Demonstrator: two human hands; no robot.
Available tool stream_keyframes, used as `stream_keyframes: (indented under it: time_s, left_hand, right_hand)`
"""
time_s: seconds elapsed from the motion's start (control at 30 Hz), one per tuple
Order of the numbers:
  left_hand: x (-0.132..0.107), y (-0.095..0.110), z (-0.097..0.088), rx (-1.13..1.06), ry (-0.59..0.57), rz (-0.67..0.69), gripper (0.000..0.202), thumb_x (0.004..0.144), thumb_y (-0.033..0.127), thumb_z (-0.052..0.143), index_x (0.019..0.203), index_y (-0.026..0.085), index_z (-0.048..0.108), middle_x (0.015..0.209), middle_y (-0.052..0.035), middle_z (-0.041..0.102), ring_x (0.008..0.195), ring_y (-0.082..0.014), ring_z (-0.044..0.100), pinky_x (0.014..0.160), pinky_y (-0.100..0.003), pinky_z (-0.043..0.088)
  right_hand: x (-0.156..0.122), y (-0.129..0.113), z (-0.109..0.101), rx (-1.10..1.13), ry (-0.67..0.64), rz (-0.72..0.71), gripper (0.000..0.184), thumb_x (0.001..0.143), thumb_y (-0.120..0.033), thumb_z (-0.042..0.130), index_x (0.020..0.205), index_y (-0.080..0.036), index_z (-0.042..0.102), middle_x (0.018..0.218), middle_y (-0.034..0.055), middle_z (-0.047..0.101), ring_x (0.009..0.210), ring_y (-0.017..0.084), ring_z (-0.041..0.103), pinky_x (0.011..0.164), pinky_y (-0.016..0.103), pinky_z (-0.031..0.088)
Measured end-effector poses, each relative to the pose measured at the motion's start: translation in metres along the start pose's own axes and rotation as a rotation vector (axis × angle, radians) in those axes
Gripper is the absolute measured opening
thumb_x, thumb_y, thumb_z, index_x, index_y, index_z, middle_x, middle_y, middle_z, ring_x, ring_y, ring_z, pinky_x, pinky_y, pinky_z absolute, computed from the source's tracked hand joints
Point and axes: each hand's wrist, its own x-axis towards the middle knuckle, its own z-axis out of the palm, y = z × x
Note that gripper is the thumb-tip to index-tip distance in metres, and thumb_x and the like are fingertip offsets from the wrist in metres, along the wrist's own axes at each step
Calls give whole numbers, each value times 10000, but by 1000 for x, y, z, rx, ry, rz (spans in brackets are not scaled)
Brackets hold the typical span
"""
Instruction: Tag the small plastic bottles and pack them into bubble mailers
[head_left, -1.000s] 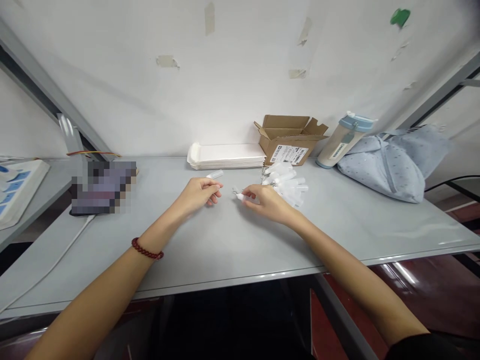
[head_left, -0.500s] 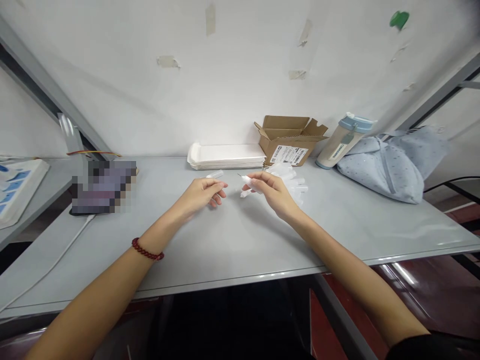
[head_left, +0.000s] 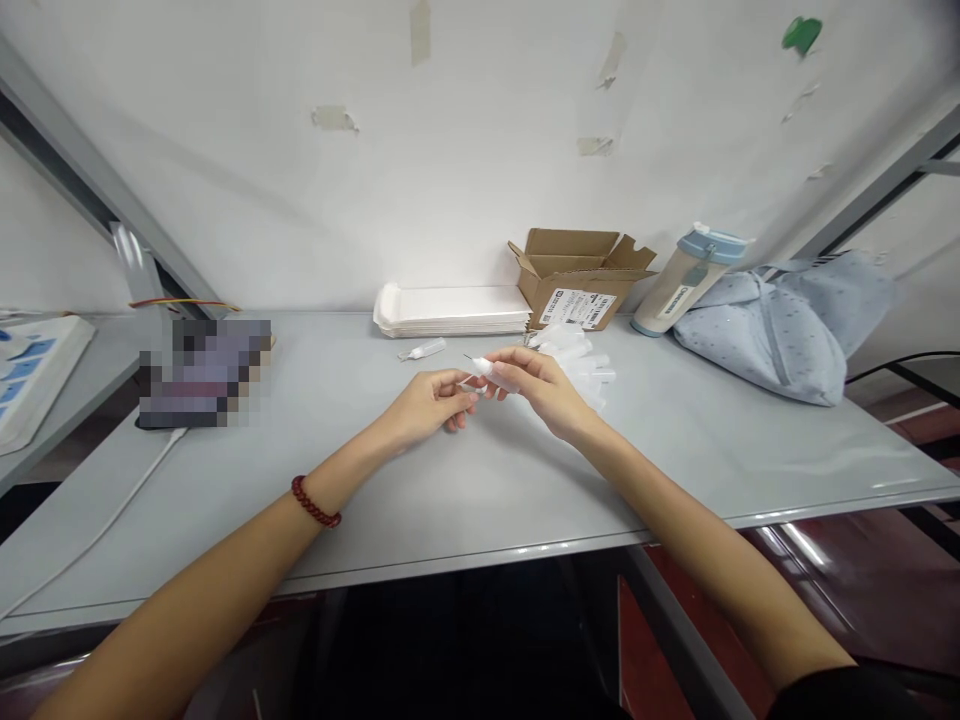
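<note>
My right hand point(head_left: 536, 388) is closed around a small white needle-tip bottle point(head_left: 484, 367), its thin metal tip pointing left. Just below that tip, my left hand point(head_left: 435, 408) pinches a small white piece point(head_left: 472, 384) whose exact kind I cannot make out. The fingertips of both hands almost meet there. Another needle-tip bottle point(head_left: 427, 349) lies on the table behind my left hand. Beyond my right hand rests a pile of translucent bottles point(head_left: 574, 345), partly hidden by that hand.
Along the wall stand a stack of white envelopes point(head_left: 450, 312), an open cardboard box point(head_left: 577, 290) and a tilted tumbler point(head_left: 686, 280). A light blue bag point(head_left: 765, 340) lies at right. A blurred-out phone point(head_left: 202, 380) with a white cable point(head_left: 112, 525) is at left on the grey table point(head_left: 480, 500).
My left hand has moved right to my right hand and now pinches the small white piece. The needle-tip bottle in my right hand has shifted slightly left and down.
</note>
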Motion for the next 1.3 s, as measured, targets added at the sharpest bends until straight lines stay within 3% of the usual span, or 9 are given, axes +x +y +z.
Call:
stream_keyframes:
  time_s: [0.1,0.3,0.47,0.67,0.77,1.1,1.3]
  left_hand:
    - [1,-1,3,16,5,-65,231,758,311,641,915,142,662,676,-21,624,529,-113,549,538,-261,452]
    - [-4,11,-7,49,15,-48,400,773,369,652,1112,160,617,693,-13,632,518,-114,534,561,-276,438]
    - [-8,22,-16,-79,68,-8,402,760,345,657,1118,164,623,707,-5,616,542,-116,536,582,-285,446]
    - [-11,29,-17,-147,191,55,221,770,365,657,853,162,690,864,-45,637,578,-100,542,604,-283,466]
    - [-10,28,-16,-148,215,76,213,781,369,653,812,162,691,828,-37,626,584,-98,538,600,-271,458]
    - [-11,27,-16,-89,227,89,201,781,357,650,763,162,691,754,-31,627,591,-111,539,597,-269,445]
    - [-12,28,-16,-54,123,86,220,806,334,630,683,153,658,661,-12,597,583,-108,536,608,-259,452]
  right_hand:
    - [-1,-3,-1,8,45,-49,224,838,-350,552,952,-171,624,802,16,652,697,112,579,676,267,445]
    - [-1,-6,-3,-25,109,-48,206,823,-332,554,928,-173,632,808,18,648,656,100,526,638,258,424]
    - [-1,-4,0,-4,103,-27,198,803,-332,547,885,-172,630,734,6,639,576,92,453,572,256,402]
    - [0,0,-1,-21,90,-24,186,806,-322,530,865,-175,628,721,-3,635,535,83,426,542,251,383]
    - [0,1,0,-37,79,-20,199,810,-326,527,871,-166,629,720,2,636,527,81,423,530,251,377]
    - [-2,2,1,-93,72,-20,216,832,-342,527,890,-165,635,728,3,639,523,72,414,525,242,370]
    - [-2,3,1,-99,72,-36,238,840,-367,533,900,-156,625,732,6,637,527,69,423,527,238,375]
